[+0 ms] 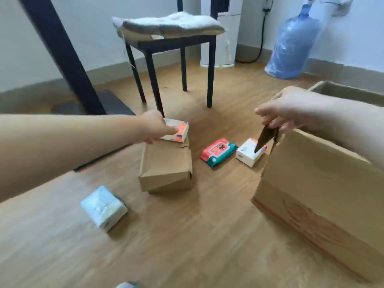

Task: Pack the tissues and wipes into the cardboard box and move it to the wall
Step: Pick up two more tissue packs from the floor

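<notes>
Now left hand (158,126) pinches the orange pack (176,129) off the small carton (166,167). Right hand (284,113) grips the box (324,183) flap (267,136), likely holding it open for packing.

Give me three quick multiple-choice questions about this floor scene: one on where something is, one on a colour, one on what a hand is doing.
1. Where does the orange-and-white tissue pack lie?
A. on the small cardboard box
B. on the chair
C. inside the big box

2. What colour is the wipes pack, mainly?
A. yellow
B. red and green
C. black

3. What is the right hand doing?
A. resting flat on the floor
B. holding a bottle
C. gripping the big box's flap

Answers: 1 A, the orange-and-white tissue pack sits atop the small cardboard box. 2 B, the wipes pack shows it. 3 C, the right hand pinches the big box flap.
</notes>
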